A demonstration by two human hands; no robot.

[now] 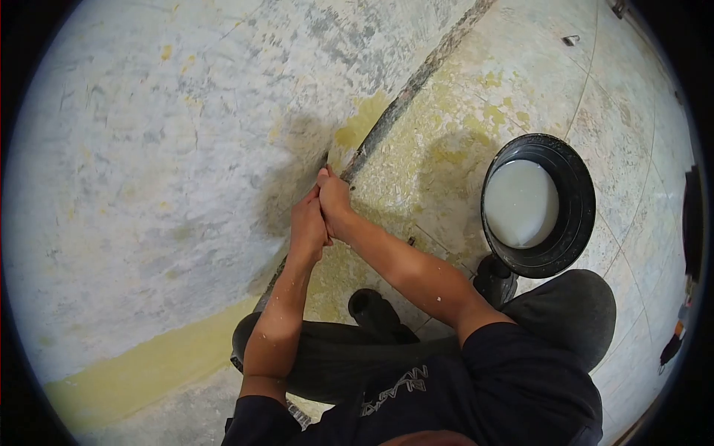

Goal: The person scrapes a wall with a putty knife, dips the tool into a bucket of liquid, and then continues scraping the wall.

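My left hand (305,229) and my right hand (334,199) are closed together, one against the other, low on the wall near where it meets the floor. Their fingers wrap round a tool that they mostly hide. Only a thin dark edge, like that of a scraper (326,157), shows beyond the fingertips, against the wall. The wall (171,215) is patchy white and grey. A yellow paint patch (364,119) lies just past my hands, and a yellow band (156,346) runs along the wall at lower left.
A black bucket (576,193) with cloudy whitish liquid (520,204) stands on the floor by my knee. Pale flakes litter the yellow-stained floor (401,178). A small metal piece (570,40) lies at upper right. An orange-and-black item (673,346) is at the right edge.
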